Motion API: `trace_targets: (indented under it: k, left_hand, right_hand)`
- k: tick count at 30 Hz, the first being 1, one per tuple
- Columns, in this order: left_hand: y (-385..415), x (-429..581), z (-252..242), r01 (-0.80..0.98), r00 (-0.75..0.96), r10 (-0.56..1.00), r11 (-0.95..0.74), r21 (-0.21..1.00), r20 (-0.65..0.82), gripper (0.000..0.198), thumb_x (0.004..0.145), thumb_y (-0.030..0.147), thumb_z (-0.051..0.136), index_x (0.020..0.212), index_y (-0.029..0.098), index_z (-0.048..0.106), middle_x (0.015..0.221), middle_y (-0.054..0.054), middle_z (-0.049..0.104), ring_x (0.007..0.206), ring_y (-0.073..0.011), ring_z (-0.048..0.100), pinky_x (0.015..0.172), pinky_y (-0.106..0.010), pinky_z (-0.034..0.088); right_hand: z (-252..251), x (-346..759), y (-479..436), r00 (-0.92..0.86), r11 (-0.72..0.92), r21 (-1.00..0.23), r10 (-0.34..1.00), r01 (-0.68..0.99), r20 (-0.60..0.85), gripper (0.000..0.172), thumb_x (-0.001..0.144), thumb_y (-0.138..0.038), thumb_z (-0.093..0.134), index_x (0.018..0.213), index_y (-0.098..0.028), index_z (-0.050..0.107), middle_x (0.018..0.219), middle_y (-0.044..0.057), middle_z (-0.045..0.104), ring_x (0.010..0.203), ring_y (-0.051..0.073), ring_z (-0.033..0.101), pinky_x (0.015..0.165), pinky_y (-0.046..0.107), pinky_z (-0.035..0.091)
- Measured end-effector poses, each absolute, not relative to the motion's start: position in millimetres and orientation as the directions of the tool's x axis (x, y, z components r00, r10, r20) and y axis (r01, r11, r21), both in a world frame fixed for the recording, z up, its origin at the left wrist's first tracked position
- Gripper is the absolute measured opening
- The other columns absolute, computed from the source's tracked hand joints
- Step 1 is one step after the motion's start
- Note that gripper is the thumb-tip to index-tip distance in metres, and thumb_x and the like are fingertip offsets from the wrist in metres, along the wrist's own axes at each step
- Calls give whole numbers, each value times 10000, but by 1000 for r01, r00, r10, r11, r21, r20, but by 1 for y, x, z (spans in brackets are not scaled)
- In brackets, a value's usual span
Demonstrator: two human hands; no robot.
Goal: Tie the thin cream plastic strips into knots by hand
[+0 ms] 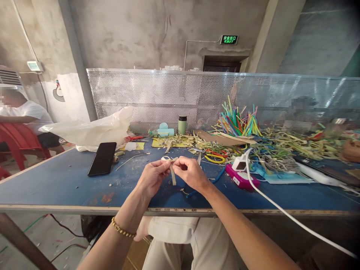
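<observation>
My left hand (153,175) and my right hand (190,172) meet over the middle of the blue table (56,183). Both pinch a pale flat strip (172,173) folded into a small loop at the top, with its tail hanging down between my hands. The fingers of both hands are closed on it. A gold bracelet (121,229) sits on my left wrist.
A black phone (102,158) lies left of my hands, a white plastic bag (92,131) behind it. A pink device (241,176) with a white cable (281,212), colourful strips (237,122), straw scraps and a green bottle (182,125) lie to the right and back. A person sits far left.
</observation>
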State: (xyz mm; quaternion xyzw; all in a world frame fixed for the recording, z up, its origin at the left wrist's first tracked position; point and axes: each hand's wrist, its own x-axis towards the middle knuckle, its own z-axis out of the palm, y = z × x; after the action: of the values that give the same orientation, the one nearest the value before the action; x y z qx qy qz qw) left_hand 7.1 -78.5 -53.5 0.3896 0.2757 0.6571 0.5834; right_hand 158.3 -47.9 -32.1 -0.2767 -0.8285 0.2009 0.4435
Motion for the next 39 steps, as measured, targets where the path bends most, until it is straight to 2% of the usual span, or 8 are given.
trace_targets:
  k: [12,15,17,20,23,26,34,39]
  left_hand:
    - [-79,7,-52,-571,-15,988,-137,810,157,290,529,265,903,630,76,708,596,-12,570,547,-66,475,535,-179,395]
    - [-80,7,-52,-558,-19,987,-143,817,160,281,551,275,890,662,85,717,616,-7,563,543,-63,454,522,-185,379]
    - [-81,7,-51,-536,-34,984,-163,828,172,279,561,291,885,631,90,704,611,-3,551,534,-61,439,515,-189,366]
    - [-83,8,-51,-491,-67,981,-194,849,185,294,553,310,887,604,94,694,592,-2,542,527,-62,435,510,-192,350]
    - [-84,8,-51,-469,-57,981,-191,862,187,294,560,312,883,629,87,707,591,-10,554,526,-66,443,512,-197,349]
    - [-84,8,-52,-487,-7,981,-171,857,192,276,598,299,864,637,76,706,609,-24,571,536,-70,464,529,-202,372]
    - [-84,6,-53,-531,47,990,-90,842,136,215,608,188,845,708,59,706,666,-53,630,556,-93,562,579,-212,445]
    - [-85,5,-52,-536,78,990,-57,842,117,181,649,173,817,706,62,686,665,-55,624,543,-96,558,565,-224,442]
  right_hand:
    - [-31,161,-51,-495,772,-571,625,279,603,175,788,-169,551,613,-163,561,574,-26,501,550,100,416,540,232,338]
    - [-29,164,-51,-388,783,-569,620,251,682,237,853,-245,555,633,-164,588,615,-8,523,567,109,456,549,239,366]
    - [-30,166,-49,-289,767,-606,641,210,711,236,885,-319,555,727,-162,632,721,12,564,545,101,484,519,240,382]
    - [-32,166,-45,-343,696,-702,703,150,623,224,885,-378,576,885,-173,668,860,36,624,481,88,521,453,238,399]
    - [-36,164,-42,-425,645,-748,728,159,538,198,864,-372,606,874,-183,666,713,14,631,493,117,558,462,237,436]
    - [-37,163,-42,-408,657,-733,726,175,554,146,839,-325,629,827,-181,651,639,3,620,520,131,563,489,239,455]
    - [-34,162,-45,-394,764,-597,642,247,658,85,826,-209,609,780,-167,666,752,33,674,644,135,599,596,237,470]
    - [-32,162,-48,-418,765,-605,634,220,650,95,830,-195,588,775,-165,659,747,21,656,630,120,579,598,226,460]
